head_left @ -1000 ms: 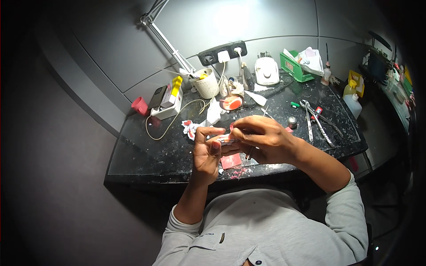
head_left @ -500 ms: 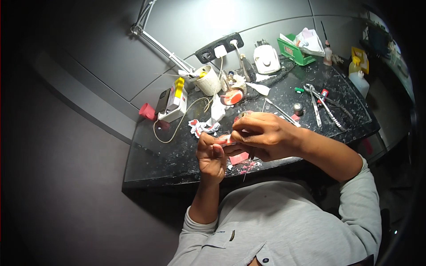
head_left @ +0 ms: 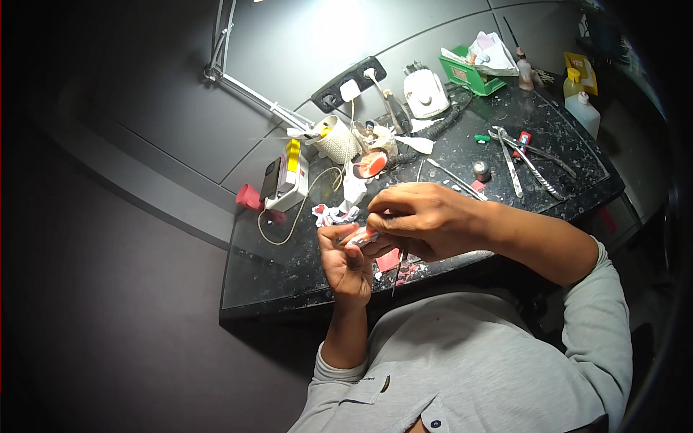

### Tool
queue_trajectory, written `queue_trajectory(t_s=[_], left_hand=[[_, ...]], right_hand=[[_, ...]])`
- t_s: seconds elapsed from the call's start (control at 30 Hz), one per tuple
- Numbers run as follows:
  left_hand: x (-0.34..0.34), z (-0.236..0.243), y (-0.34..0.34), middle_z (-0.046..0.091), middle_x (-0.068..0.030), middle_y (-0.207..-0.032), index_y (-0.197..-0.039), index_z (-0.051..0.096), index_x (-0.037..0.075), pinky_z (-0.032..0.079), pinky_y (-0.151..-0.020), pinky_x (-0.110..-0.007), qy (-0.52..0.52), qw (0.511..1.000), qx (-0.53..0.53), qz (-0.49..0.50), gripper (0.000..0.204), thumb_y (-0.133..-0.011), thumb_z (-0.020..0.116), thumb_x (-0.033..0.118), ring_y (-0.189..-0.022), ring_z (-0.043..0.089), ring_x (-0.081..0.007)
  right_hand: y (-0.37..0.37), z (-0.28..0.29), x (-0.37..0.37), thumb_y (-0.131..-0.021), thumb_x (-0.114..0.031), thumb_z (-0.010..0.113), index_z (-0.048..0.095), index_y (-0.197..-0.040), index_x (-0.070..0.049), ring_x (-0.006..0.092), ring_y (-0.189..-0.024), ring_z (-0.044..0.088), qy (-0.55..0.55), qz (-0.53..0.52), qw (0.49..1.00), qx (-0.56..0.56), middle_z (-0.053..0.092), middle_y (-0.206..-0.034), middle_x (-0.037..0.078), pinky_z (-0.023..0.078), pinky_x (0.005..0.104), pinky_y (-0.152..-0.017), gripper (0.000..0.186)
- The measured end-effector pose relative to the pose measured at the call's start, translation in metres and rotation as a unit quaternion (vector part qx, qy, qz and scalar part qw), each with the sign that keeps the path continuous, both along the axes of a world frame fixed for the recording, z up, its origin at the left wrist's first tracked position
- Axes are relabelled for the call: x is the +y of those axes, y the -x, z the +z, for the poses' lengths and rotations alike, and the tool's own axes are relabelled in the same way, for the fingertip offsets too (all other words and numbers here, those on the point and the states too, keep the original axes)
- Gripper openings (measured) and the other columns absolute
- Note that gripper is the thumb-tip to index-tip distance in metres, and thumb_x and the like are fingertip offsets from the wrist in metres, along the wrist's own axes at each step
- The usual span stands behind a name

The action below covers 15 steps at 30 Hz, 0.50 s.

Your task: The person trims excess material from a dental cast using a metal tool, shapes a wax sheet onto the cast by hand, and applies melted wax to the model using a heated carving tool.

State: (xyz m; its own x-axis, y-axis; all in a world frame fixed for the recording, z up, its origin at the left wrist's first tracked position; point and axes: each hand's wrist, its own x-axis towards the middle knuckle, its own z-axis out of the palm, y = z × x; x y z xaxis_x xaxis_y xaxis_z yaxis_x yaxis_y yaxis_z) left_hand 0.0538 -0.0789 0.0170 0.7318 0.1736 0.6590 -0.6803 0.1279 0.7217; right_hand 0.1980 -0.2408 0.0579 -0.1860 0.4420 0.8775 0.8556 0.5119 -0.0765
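- Left hand (head_left: 345, 258): raised above the near edge of the tabletop (head_left: 289, 267), palm up, fingers curled around a small red-and-white piece (head_left: 364, 237). Closed grip on it.
- Right hand (head_left: 426, 219): over and just right of the left hand, touching it. Fingers bent, pinching a thin dark metal tool (head_left: 399, 267); the tool's shaft hangs down below the hand. The working end seems to meet the small piece, contact point hidden by the fingers.
- The small piece sits between both hands, in the air, not on the tabletop. Too small to tell its exact shape.
- Under the hands on the dark speckled tabletop: pink-red scraps (head_left: 393, 261) and crumbs near the front edge.
- Just behind the left hand: crumpled white-and-red paper (head_left: 333, 213).
- Left-centre: white device with a yellow part (head_left: 290, 175), a thin cable (head_left: 278, 234) looping from it; small pink block (head_left: 247, 196) at the tabletop's left edge.
- Behind: white textured cup (head_left: 335, 140), round dish with a red content (head_left: 371, 164), desk-lamp arm (head_left: 249, 92), dark wall socket strip (head_left: 348, 84).
- Right side, well apart from the hands: metal pliers and tweezers (head_left: 523, 159), small metal cylinder (head_left: 481, 170), white box unit (head_left: 426, 94), green tray (head_left: 471, 72), clear bottle with a yellow top (head_left: 581, 107).
- Person wears a grey long-sleeved shirt (head_left: 476, 353).
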Motion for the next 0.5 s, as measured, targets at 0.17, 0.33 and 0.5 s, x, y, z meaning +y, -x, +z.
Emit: queue_trajectory(t_s=[0.17,0.33,0.5], left_hand=[[-0.005,0.014,-0.003,0.058,-0.0348,-0.124,-0.149,0.017,-0.004,0.056,-0.097,-0.054,0.042,0.996,0.041,-0.063,0.067,-0.105,0.051,0.033,-0.111,0.067,-0.0427],[0.007,0.014,-0.005,0.044,-0.0381,-0.141,-0.151,0.017,-0.009,0.045,-0.11,-0.05,0.023,0.989,0.112,-0.096,0.07,-0.106,0.049,0.034,-0.129,0.054,-0.0457],[0.016,0.004,-0.006,0.043,-0.0434,-0.139,-0.146,0.022,-0.016,0.044,-0.111,-0.054,0.16,0.971,0.122,-0.13,0.073,-0.104,0.054,0.034,-0.131,0.05,-0.0505]], right_hand=[[-0.008,0.004,-0.003,-0.069,0.001,0.077,0.064,-0.107,-0.001,0.0308,-0.085,0.065,0.02,-0.016,1.0,0.004,0.058,-0.1,0.011,0.054,0.0406,-0.071,0.04],[-0.014,0.002,-0.003,-0.072,0.003,0.074,0.063,-0.111,-0.003,0.0328,-0.087,0.067,0.076,-0.022,0.996,0.037,0.061,-0.104,0.012,0.055,0.041,-0.073,0.041],[-0.02,0.008,-0.007,-0.075,-0.005,0.07,0.06,-0.115,0.0,0.0344,-0.103,0.066,0.07,-0.056,0.991,0.099,0.06,-0.119,0.019,0.055,0.0407,-0.088,0.041]])
